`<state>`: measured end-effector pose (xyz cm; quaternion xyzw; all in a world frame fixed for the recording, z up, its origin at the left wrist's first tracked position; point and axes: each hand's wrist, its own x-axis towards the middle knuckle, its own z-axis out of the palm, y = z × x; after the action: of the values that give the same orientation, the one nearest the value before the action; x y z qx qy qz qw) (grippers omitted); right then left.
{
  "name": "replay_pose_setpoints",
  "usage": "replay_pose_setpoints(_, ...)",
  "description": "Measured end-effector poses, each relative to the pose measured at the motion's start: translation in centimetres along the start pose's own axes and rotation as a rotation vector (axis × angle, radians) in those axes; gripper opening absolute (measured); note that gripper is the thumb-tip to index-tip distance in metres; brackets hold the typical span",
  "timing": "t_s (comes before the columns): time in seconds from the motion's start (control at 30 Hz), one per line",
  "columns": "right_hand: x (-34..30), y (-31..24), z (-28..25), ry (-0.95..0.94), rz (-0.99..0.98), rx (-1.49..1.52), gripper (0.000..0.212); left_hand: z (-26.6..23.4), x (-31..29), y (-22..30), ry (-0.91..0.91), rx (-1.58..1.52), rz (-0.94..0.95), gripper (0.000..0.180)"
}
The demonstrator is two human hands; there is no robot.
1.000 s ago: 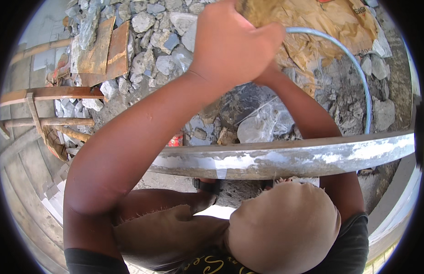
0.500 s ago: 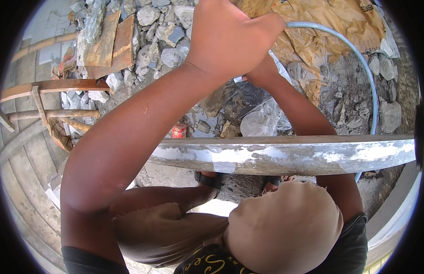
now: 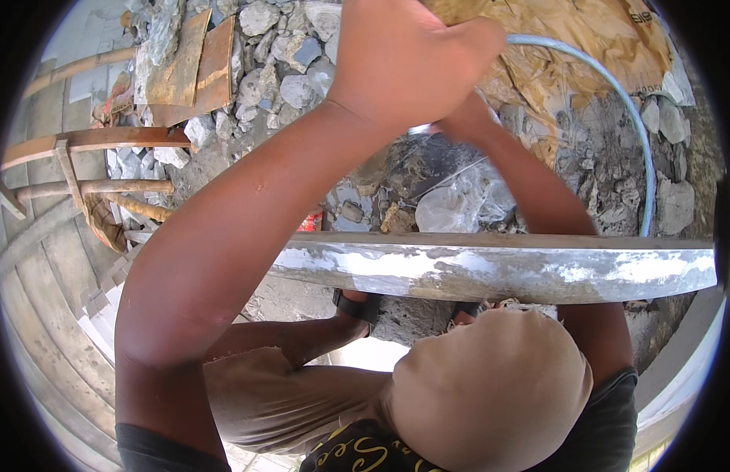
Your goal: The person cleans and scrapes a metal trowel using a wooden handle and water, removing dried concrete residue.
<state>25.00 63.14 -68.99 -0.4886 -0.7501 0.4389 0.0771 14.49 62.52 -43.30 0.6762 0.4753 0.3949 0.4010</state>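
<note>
My left hand (image 3: 416, 67) reaches to the top edge, with its thumb stretched right and its fingers partly cut off. It closes around something yellowish-brown and rough that I cannot make out. Behind and below it, my right hand (image 3: 467, 119) is curled beside a bright, shiny edge (image 3: 420, 128); its fingertips are mostly hidden. A light blue hose (image 3: 589, 63) curves away from beside my left thumb; whether I hold it is hidden. My right arm passes under a long beam (image 3: 491, 267) smeared with white. Below the hands lies crumpled clear plastic (image 3: 463, 200).
Broken stones (image 3: 259, 86) and boards (image 3: 211, 67) lie far left. Wooden poles (image 3: 94, 140) stick out nearer on the left. Brown paper sacking (image 3: 585, 39) spreads at the far right. A red can (image 3: 311, 221) shows beside my left forearm. My bent knee (image 3: 491, 393) fills the near middle.
Both hands and forearms have shifted slightly to the right. My left forearm hides more of the red can, and less of my right fingers shows.
</note>
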Motion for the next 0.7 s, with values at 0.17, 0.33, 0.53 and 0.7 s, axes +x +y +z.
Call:
replay_pose_setpoints(0.17, 0.0, -4.4, -1.5, 0.037, -0.121, -0.431, 0.013, -2.0, 0.8, 0.1, -0.007, 0.217, 0.045, 0.009)
replay_pose_setpoints(0.33, -0.9, -5.7, 2.6, 0.038, -0.19, -0.299, 0.013, -1.1, 0.4, 0.2, 0.004, 0.081, 0.034, 0.013)
replay_pose_setpoints(0.53, -1.2, -4.5, -2.7, -0.09, 0.028, -0.34, 0.019, -2.6, 0.7, 0.0, -0.11, 0.186, 0.045, 0.014)
replay_pose_setpoints(0.7, -0.4, -8.2, -0.5, 0.011, -0.021, -0.369, 0.02, -1.6, 0.2, -0.7, -0.034, 0.081, -0.044, 0.014)
